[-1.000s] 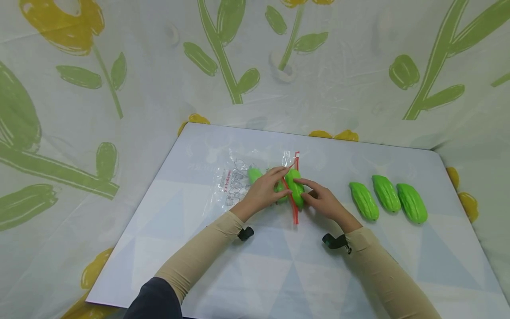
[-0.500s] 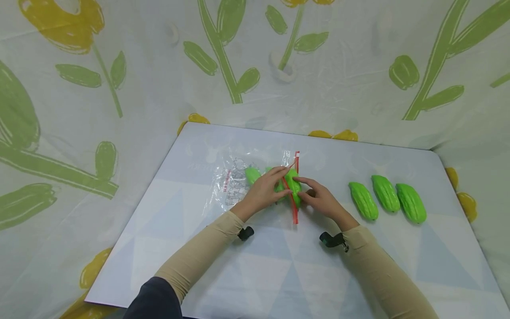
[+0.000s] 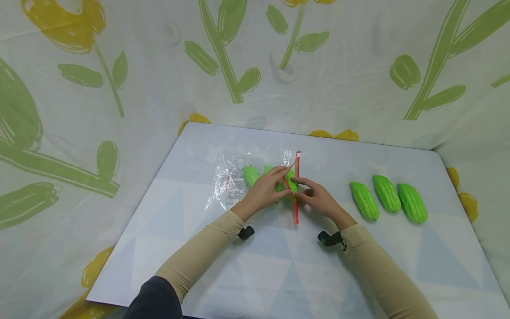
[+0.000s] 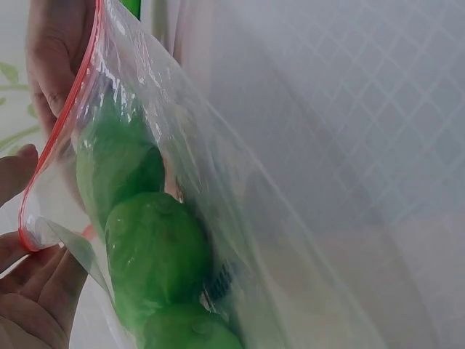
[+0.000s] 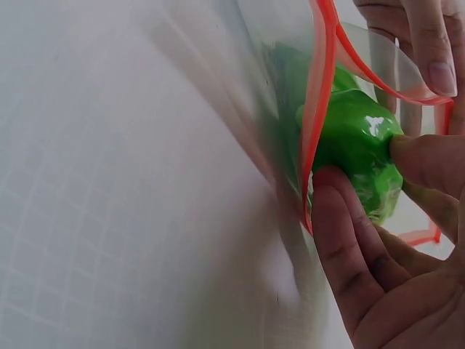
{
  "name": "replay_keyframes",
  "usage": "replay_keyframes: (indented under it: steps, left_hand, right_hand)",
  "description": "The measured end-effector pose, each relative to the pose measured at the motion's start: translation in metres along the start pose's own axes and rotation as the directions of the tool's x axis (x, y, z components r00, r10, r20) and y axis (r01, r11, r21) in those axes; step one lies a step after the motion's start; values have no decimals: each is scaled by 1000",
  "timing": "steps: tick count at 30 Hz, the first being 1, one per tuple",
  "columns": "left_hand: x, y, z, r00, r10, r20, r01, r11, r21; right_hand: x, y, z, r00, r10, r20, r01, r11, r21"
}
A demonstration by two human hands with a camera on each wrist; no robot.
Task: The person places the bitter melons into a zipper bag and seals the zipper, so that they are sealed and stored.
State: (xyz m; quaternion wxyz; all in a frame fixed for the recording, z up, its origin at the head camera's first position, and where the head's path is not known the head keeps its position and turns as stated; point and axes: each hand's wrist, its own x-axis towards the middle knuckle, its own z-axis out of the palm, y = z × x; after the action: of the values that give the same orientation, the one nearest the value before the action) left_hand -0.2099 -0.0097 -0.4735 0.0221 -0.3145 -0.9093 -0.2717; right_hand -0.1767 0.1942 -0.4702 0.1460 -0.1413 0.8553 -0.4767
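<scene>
A clear zip bag (image 3: 219,195) with a red zip strip lies mid-table, its mouth toward the right. My left hand (image 3: 260,190) pinches the red rim (image 4: 69,109) and keeps the mouth apart. Between the fingers and thumb of my right hand (image 3: 320,201) is a glossy green ridged gourd (image 5: 363,138), mostly inside the mouth. Several similar gourds (image 4: 156,247) lie inside the bag, seen through the plastic in the left wrist view. My left hand partly hides them from above.
Three more green gourds (image 3: 386,194) lie apart on the right side of the pale patterned table (image 3: 255,283). A curtain (image 3: 338,97) with printed flowers hangs behind and at the sides.
My right hand has moved slightly left, taking the gourd deeper into the bag. The gourds inside have shifted left. My left hand stays at the rim.
</scene>
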Motion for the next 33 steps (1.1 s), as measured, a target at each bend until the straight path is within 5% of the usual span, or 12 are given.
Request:
replay_keyframes:
  steps: [10, 33]
  left_hand:
    - [-1, 1, -2, 1000, 0, -5, 0, 1000, -9]
    - [-1, -1, 0, 1000, -14, 7, 14, 1000, -12]
  right_hand:
    - [16, 37, 7, 1000, 15, -6, -15, 1000, 4]
    - [11, 42, 4, 999, 5, -33, -5, 1000, 12]
